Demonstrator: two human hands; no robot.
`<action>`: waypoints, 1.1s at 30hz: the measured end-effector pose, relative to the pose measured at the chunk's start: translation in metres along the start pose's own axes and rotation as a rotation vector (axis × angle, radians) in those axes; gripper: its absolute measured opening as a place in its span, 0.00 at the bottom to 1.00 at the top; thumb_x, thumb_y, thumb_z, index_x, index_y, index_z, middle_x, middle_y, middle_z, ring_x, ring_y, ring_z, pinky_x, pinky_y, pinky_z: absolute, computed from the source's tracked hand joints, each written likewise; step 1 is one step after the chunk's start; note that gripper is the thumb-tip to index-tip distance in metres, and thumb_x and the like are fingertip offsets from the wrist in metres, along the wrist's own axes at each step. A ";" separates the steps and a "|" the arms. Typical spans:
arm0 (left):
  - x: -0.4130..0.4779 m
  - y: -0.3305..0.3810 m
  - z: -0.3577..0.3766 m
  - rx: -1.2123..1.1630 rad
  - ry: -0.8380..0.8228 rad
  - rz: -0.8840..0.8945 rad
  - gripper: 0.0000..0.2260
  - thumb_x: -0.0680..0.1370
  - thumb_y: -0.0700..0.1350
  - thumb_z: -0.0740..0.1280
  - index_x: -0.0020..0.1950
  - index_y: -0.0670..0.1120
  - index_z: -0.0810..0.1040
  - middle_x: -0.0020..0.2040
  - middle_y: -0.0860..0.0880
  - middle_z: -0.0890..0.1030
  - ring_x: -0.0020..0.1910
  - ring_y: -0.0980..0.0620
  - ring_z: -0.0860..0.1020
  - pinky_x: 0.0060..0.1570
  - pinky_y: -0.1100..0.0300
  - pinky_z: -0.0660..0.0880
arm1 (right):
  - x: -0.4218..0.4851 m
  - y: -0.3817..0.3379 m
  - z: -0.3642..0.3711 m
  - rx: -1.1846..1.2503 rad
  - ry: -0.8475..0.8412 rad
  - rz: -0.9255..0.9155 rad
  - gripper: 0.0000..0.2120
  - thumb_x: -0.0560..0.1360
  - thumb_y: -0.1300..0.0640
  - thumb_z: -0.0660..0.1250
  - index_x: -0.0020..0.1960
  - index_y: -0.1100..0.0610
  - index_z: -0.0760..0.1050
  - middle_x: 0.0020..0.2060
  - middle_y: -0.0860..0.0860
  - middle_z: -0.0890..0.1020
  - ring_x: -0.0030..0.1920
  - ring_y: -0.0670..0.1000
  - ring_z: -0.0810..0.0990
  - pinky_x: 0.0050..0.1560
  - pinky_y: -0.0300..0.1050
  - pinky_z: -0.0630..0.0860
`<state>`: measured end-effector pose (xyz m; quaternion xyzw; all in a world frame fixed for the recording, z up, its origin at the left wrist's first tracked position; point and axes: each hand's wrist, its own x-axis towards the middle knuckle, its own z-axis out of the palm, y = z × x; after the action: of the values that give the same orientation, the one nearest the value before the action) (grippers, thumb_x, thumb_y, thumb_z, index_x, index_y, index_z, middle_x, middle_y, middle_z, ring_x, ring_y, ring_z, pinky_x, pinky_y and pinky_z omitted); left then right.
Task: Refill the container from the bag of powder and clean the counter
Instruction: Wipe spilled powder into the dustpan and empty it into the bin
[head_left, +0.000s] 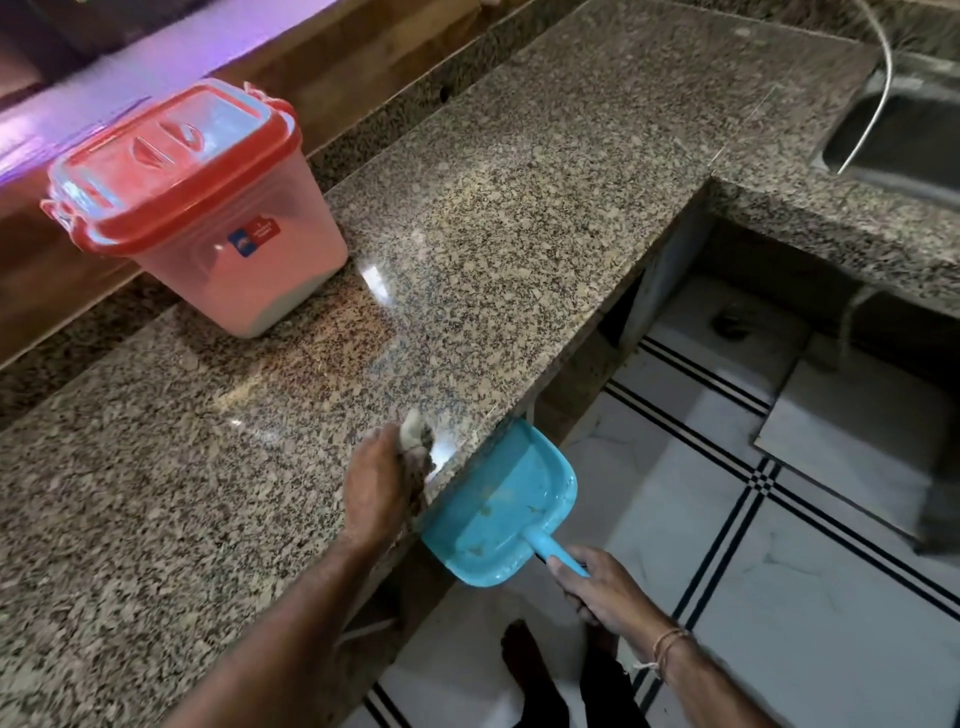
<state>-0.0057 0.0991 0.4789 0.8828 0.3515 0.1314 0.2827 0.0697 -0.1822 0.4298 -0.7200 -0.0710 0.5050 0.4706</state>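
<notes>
Standing on a white tiled floor (779, 623) crossed by black lines, feet (524, 670) showing at the bottom edge. Gripping the handle of a blue dustpan (498, 509) with the right hand (597, 587), fingers wrapped tight round it, a thread band (667, 644) lying round that wrist. Holding the dustpan just below the front edge of the granite counter (519, 234), its open mouth tucked against and under that edge, a few brownish specks lying in its tray. Pressing the left hand (379, 488) onto the counter right at the edge, directly above the dustpan's mouth, fingers curling round what looks like a small whitish cloth (415, 431); blurring there, so not telling the grip more exactly. Leaving the container (291, 260) well apart from both hands, standing upright farther back on the counter, near the wooden ledge (363, 67) behind it, the red lid (171, 150) sitting closed on top, pale contents showing through the translucent wall, a small label facing front. Showing, farthest off to the right, a steel sink (893, 140) set into the counter's other leg, a thin white hose (883, 78) curving down into it.
</notes>
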 end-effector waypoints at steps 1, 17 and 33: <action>0.000 -0.003 -0.003 0.068 -0.016 0.006 0.28 0.81 0.64 0.49 0.55 0.44 0.77 0.45 0.45 0.81 0.37 0.48 0.77 0.33 0.57 0.73 | -0.001 0.002 -0.001 0.015 0.003 0.008 0.13 0.83 0.50 0.65 0.49 0.60 0.75 0.32 0.49 0.72 0.28 0.41 0.69 0.30 0.35 0.68; 0.071 0.047 0.046 -0.277 -0.239 -0.110 0.14 0.82 0.52 0.67 0.64 0.47 0.78 0.48 0.50 0.84 0.36 0.56 0.79 0.30 0.65 0.74 | -0.014 0.005 0.007 -0.001 0.034 0.051 0.09 0.82 0.48 0.65 0.51 0.54 0.78 0.29 0.45 0.73 0.27 0.42 0.70 0.30 0.37 0.69; 0.040 0.030 0.061 0.307 -0.311 0.220 0.12 0.81 0.46 0.70 0.63 0.44 0.77 0.55 0.46 0.80 0.46 0.53 0.78 0.46 0.59 0.80 | -0.015 0.005 0.001 0.021 0.038 0.035 0.10 0.83 0.49 0.65 0.47 0.55 0.74 0.31 0.48 0.72 0.26 0.42 0.69 0.29 0.35 0.68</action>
<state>0.0660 0.0838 0.4487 0.9580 0.2210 -0.0312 0.1800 0.0599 -0.1935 0.4362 -0.7255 -0.0441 0.5004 0.4705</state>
